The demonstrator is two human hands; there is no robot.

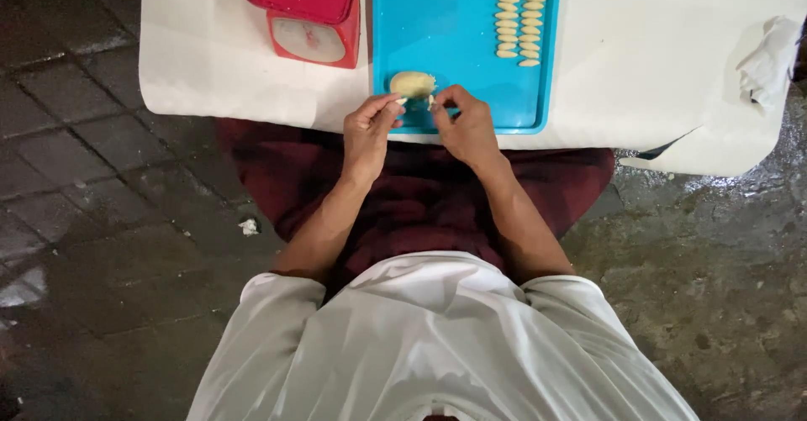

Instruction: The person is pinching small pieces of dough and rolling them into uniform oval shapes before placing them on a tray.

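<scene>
A: Hands?

B: Both low over the near edge of the turquoise tray (437,18), close together. Left hand (367,131) pinching a small pale bit of dough (403,101) between thumb and fingertips. Right hand (465,127) curled likewise, grip clenched on another tiny pale piece (430,99).

A: And the main lump?

B: Yellowish dough ball (412,82) resting on the tray, just beyond the fingertips, near touching the left ones.

A: Anything else on the tray?

B: Two neat rows of small shaped dough pieces (519,13) along the far right side, well apart from the hands.

A: Around it?

B: White worktop (639,60) underneath. Red kitchen scale (311,26) with a red bowl on top, just left of the tray. Crumpled white cloth (767,60) at the far right edge. Dark wet paving (84,177) below.
</scene>
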